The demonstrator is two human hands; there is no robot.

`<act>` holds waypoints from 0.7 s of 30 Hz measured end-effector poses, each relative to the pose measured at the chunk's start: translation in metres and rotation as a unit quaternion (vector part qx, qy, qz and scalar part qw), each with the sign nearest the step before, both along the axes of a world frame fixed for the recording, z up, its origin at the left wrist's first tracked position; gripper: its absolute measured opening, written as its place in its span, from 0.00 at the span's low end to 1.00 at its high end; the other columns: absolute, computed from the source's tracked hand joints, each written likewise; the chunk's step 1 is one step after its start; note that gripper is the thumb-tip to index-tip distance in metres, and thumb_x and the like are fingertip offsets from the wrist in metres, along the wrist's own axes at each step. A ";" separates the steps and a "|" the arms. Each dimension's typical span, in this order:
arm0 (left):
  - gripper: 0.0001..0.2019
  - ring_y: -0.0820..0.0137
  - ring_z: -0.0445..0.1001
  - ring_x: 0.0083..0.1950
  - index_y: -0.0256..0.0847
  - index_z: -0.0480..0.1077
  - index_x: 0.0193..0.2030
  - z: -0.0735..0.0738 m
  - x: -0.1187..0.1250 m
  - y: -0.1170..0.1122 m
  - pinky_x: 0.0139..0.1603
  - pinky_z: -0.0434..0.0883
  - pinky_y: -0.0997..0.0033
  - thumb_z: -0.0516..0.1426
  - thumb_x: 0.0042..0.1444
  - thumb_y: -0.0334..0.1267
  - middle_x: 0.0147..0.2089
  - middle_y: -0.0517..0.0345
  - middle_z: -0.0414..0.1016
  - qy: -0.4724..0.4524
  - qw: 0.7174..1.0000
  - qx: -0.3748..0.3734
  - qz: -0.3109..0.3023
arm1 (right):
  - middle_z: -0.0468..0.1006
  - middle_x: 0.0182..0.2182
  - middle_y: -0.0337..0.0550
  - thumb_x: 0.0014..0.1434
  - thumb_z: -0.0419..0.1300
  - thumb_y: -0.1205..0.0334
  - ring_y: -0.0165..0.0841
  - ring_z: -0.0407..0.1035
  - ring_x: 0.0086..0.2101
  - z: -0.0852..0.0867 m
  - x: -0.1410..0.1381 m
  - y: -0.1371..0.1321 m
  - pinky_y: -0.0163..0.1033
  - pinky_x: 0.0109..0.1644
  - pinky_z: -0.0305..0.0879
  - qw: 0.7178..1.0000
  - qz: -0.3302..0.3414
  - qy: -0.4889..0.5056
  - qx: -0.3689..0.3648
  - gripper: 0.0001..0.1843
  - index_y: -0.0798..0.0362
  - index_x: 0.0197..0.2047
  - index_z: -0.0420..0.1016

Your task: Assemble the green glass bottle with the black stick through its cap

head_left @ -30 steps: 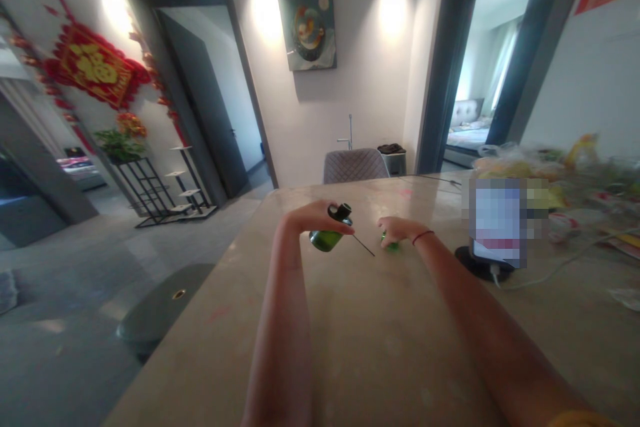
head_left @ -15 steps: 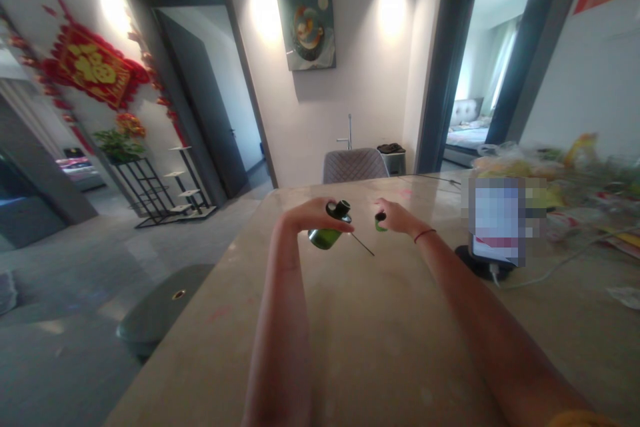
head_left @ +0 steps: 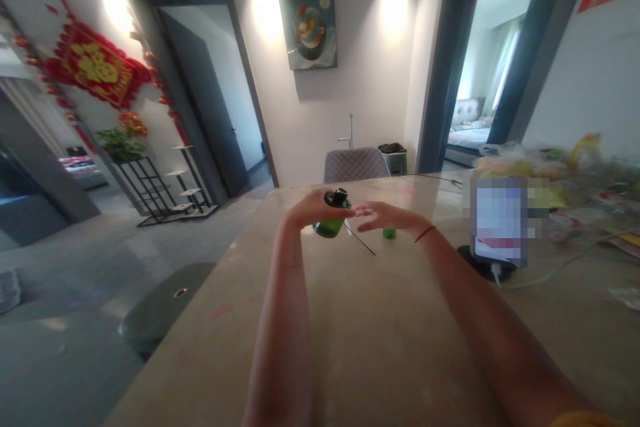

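Observation:
My left hand (head_left: 311, 208) is closed round a small dark green bottle (head_left: 331, 223) with a black neck, held tilted just above the beige table (head_left: 370, 340). My right hand (head_left: 386, 215) hovers beside it with fingers stretched out toward the bottle's neck, holding nothing that I can see. A small green piece (head_left: 389, 233) stands on the table under my right wrist, which wears a red cord. A thin dark stick (head_left: 361, 241) lies on the table between my hands.
A phone on a black round stand (head_left: 481, 261) with a white cable stands at right. Bags and packets (head_left: 560, 180) crowd the far right. A grey chair (head_left: 356, 164) is at the table's far end; a grey stool (head_left: 161, 307) sits left.
My right hand set the small green piece down on the table, opened, and moved left toward the bottle. My left hand raised the bottle slightly.

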State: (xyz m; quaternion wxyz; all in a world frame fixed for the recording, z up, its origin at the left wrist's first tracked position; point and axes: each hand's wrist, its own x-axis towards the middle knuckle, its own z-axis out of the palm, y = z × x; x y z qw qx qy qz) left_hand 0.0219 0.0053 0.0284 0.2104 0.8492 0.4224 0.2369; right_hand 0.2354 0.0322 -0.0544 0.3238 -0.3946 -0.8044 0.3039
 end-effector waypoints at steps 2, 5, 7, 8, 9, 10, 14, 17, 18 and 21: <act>0.19 0.70 0.69 0.33 0.37 0.69 0.34 0.002 0.001 -0.001 0.32 0.63 0.71 0.61 0.41 0.50 0.32 0.58 0.73 -0.038 0.999 0.027 0.017 | 0.77 0.43 0.45 0.44 0.67 0.58 0.35 0.71 0.44 0.009 -0.016 -0.008 0.42 0.49 0.67 0.996 0.066 0.052 -0.020 0.27 0.52 0.49 0.70; 0.20 0.70 0.69 0.34 0.37 0.69 0.36 0.005 0.004 -0.005 0.35 0.65 0.70 0.61 0.42 0.50 0.33 0.57 0.72 -0.091 0.993 0.065 0.048 | 0.77 0.42 0.45 0.46 0.65 0.58 0.34 0.72 0.42 0.018 -0.037 -0.016 0.43 0.48 0.68 0.986 0.119 0.117 -0.005 0.24 0.53 0.47 0.70; 0.21 0.69 0.69 0.36 0.37 0.69 0.38 0.007 0.006 -0.007 0.37 0.65 0.69 0.62 0.41 0.50 0.35 0.57 0.73 -0.126 0.987 0.087 0.054 | 0.77 0.42 0.46 0.46 0.66 0.58 0.35 0.72 0.41 0.021 -0.047 -0.017 0.44 0.48 0.69 0.983 0.098 0.152 0.013 0.24 0.54 0.47 0.70; 0.21 0.68 0.69 0.37 0.37 0.69 0.38 0.007 0.006 -0.007 0.38 0.66 0.69 0.62 0.41 0.50 0.35 0.56 0.73 -0.145 0.984 0.091 0.050 | 0.77 0.42 0.46 0.45 0.67 0.58 0.35 0.72 0.41 0.022 -0.050 -0.017 0.44 0.48 0.69 0.983 0.077 0.167 0.024 0.25 0.54 0.47 0.70; 0.22 0.68 0.70 0.38 0.37 0.69 0.39 0.008 0.007 -0.007 0.39 0.66 0.69 0.62 0.41 0.50 0.36 0.55 0.73 -0.167 0.981 0.089 0.042 | 0.76 0.42 0.46 0.44 0.67 0.58 0.35 0.71 0.42 0.024 -0.051 -0.018 0.44 0.48 0.68 0.981 0.057 0.181 0.034 0.26 0.54 0.47 0.70; 0.22 0.68 0.70 0.38 0.37 0.69 0.40 0.008 0.008 -0.006 0.40 0.67 0.68 0.62 0.42 0.50 0.37 0.54 0.73 -0.190 0.978 0.081 0.032 | 0.76 0.42 0.47 0.44 0.67 0.57 0.35 0.71 0.42 0.025 -0.052 -0.018 0.44 0.48 0.68 0.980 0.039 0.192 0.043 0.26 0.54 0.46 0.70; 0.25 0.67 0.71 0.42 0.36 0.66 0.44 0.007 0.009 -0.002 0.42 0.68 0.67 0.61 0.43 0.52 0.41 0.50 0.73 -0.295 0.955 0.027 -0.007 | 0.77 0.39 0.46 0.44 0.67 0.54 0.35 0.72 0.40 0.034 -0.052 -0.024 0.45 0.48 0.68 0.975 -0.001 0.211 0.068 0.22 0.54 0.42 0.72; 0.29 0.66 0.71 0.44 0.37 0.64 0.49 0.008 0.012 -0.002 0.43 0.69 0.68 0.62 0.42 0.52 0.44 0.50 0.72 -0.362 0.932 -0.001 -0.034 | 0.78 0.39 0.45 0.44 0.66 0.52 0.35 0.72 0.40 0.040 -0.051 -0.030 0.45 0.49 0.67 0.969 -0.005 0.233 0.083 0.22 0.54 0.41 0.73; 0.30 0.66 0.71 0.44 0.37 0.63 0.50 0.008 0.013 -0.002 0.43 0.69 0.68 0.62 0.43 0.52 0.44 0.50 0.72 -0.381 0.923 -0.013 -0.047 | 0.78 0.39 0.45 0.45 0.66 0.52 0.36 0.72 0.40 0.042 -0.050 -0.032 0.45 0.49 0.67 0.967 -0.003 0.239 0.084 0.22 0.55 0.41 0.73; 0.28 0.65 0.71 0.45 0.36 0.64 0.50 0.010 0.015 -0.004 0.45 0.69 0.67 0.60 0.47 0.51 0.45 0.49 0.72 -0.426 0.898 -0.046 -0.095 | 0.78 0.38 0.45 0.47 0.63 0.49 0.36 0.71 0.41 0.045 -0.050 -0.035 0.45 0.48 0.66 0.966 0.000 0.246 0.082 0.21 0.55 0.40 0.73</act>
